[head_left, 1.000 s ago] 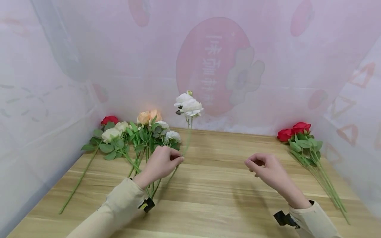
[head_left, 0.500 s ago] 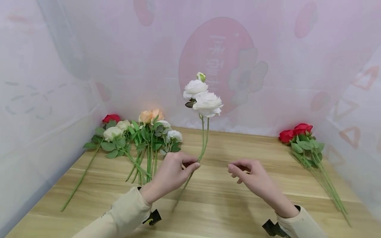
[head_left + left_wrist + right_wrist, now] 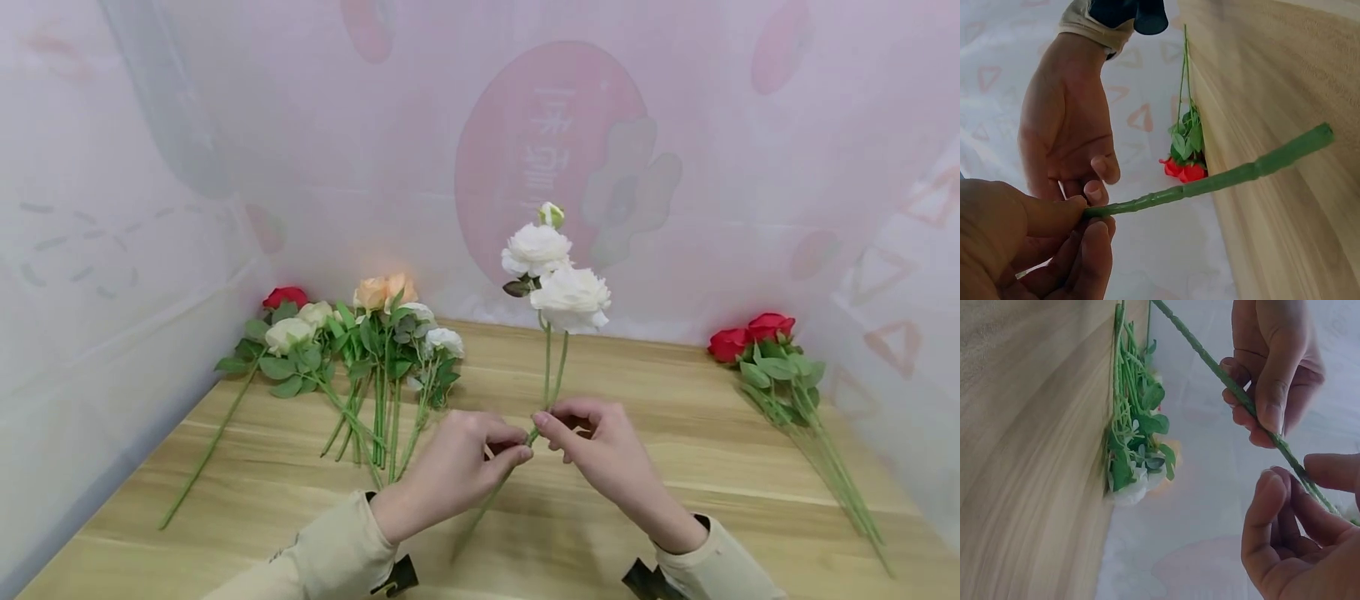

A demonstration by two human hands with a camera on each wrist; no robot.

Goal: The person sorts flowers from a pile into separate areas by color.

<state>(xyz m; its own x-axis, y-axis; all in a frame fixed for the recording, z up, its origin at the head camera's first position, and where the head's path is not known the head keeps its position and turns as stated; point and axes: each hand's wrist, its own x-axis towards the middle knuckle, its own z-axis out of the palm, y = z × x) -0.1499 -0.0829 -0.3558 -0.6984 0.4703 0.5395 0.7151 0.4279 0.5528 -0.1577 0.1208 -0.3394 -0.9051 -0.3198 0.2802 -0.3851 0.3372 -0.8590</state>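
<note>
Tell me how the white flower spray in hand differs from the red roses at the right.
Colour: the white flower spray has white blooms; the red roses have red ones.
Pose: the spray is held up, its stem pinched by the left hand; the roses lie on the table.
Bud: the spray carries a greenish bud on top; none shows on the roses.
Both show two open blooms and green stems.

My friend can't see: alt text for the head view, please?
A person's left hand pinches the green stem of white blooms; the right hand meets it just above. On the wooden table, mixed flowers lie left, red roses right.
</note>
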